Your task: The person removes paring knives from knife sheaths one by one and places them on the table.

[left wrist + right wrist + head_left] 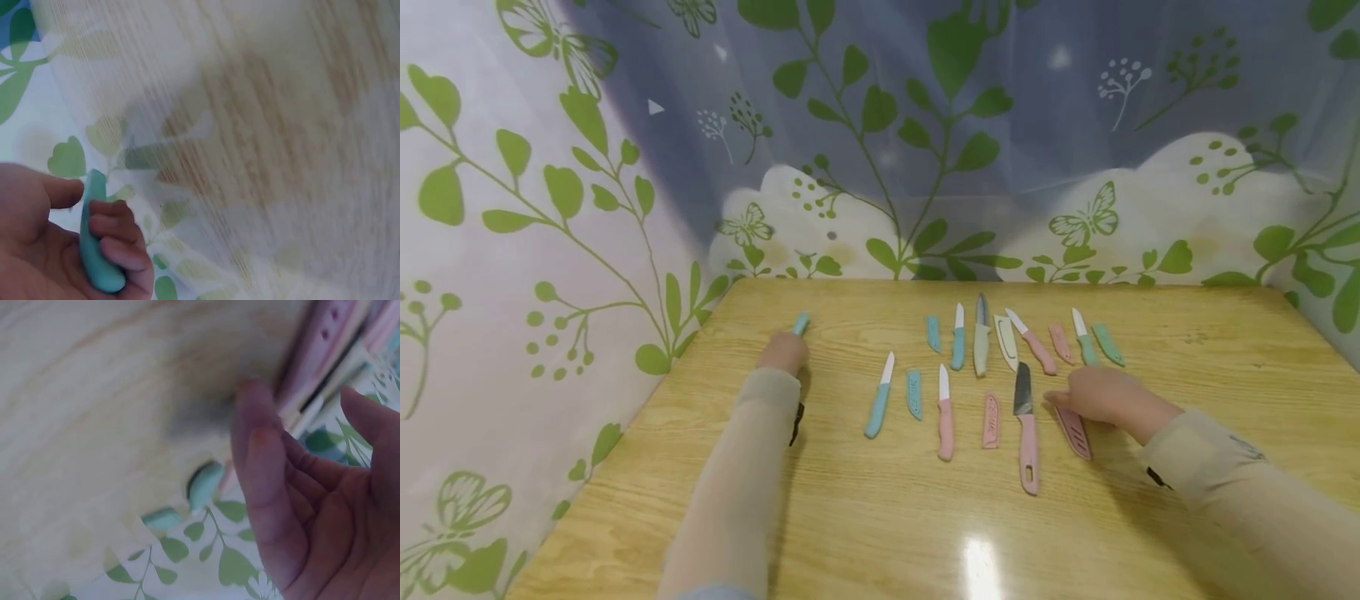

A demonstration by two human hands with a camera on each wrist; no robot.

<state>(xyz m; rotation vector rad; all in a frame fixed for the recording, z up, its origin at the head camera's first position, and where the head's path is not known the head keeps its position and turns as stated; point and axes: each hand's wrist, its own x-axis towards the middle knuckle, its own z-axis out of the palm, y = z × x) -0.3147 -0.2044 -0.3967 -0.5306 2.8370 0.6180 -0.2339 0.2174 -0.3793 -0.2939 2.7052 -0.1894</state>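
Note:
At the table's far left my left hand (784, 353) grips a slim teal piece (94, 250), rounded at one end like a knife handle; no blade shows. Thumb and curled fingers lie around it in the left wrist view. On the right, my right hand (1101, 393) hovers low over the top end of a large slotted pink sheath (1077, 435). The right wrist view shows its thumb and fingers apart, with nothing between them. Just left of that sheath lies a large pink-handled knife (1028, 450) with a dark blade.
A smaller pink-handled knife (945, 425), a pink sheath (991, 421), a blue-handled knife (877, 408) and a blue sheath (913, 394) lie mid-table (880, 517). Behind them is a row of knives and sheaths, including a cream-handled knife (981, 346). Patterned curtain (880, 200) borders the table.

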